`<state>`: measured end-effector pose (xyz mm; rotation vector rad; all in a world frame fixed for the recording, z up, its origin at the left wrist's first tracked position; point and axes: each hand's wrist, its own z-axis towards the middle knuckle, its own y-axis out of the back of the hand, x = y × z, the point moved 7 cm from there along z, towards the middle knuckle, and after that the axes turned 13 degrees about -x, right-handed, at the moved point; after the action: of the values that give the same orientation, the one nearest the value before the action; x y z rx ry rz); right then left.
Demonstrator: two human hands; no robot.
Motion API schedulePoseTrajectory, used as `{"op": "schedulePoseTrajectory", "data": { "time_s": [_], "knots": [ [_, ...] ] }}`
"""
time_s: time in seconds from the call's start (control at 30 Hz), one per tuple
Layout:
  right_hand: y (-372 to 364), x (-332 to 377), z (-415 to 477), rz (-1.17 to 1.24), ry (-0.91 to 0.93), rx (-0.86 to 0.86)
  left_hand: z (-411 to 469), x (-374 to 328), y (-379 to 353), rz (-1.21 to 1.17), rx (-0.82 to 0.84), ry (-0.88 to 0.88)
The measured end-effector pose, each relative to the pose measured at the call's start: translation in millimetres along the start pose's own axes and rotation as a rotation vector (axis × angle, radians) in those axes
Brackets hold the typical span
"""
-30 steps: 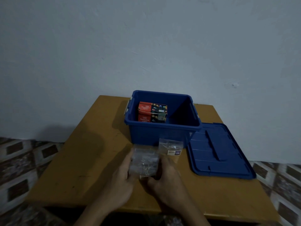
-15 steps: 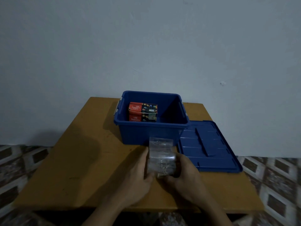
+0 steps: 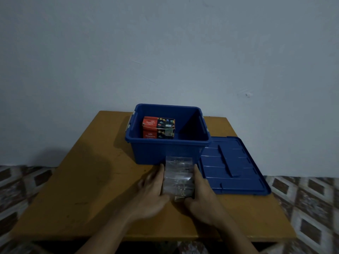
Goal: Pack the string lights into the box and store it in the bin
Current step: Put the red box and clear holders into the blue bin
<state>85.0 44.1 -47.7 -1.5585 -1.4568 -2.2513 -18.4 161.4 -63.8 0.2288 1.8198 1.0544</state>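
A clear plastic packet of string lights (image 3: 178,177) stands on the wooden table (image 3: 88,180), just in front of the blue bin (image 3: 165,153). My left hand (image 3: 153,193) grips its left side and my right hand (image 3: 201,195) grips its right side. Inside the open bin sits a red LED lights box (image 3: 158,127), against the left of the bin's floor.
The bin's blue lid (image 3: 231,165) lies flat on the table to the right of the bin and my right hand. A plain wall stands right behind the table. Patterned floor tiles show on both sides.
Both hands have gathered the loose clear packets into one stack and pressed it together from both sides. The camera view shifted slightly.
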Motion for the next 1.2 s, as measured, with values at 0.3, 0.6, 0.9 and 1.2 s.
{"op": "schedulePoseTrajectory", "data": {
  "time_s": [0.3, 0.6, 0.9, 1.2],
  "knots": [
    [-9, -1, 4, 0.093, 0.034, -0.010, 2, 4, -1, -0.012, 0.039, 0.020],
    [-3, 12, 0, 0.035, 0.031, 0.049, 4, 3, 3, 0.042, 0.066, 0.029],
    [1, 15, -3, -0.028, 0.111, 0.061, 2, 11, 16, -0.074, -0.063, -0.021],
    [-13, 21, 3, -0.078, 0.122, 0.063, -6, 16, 19, -0.045, -0.020, 0.022]
  ]
}}
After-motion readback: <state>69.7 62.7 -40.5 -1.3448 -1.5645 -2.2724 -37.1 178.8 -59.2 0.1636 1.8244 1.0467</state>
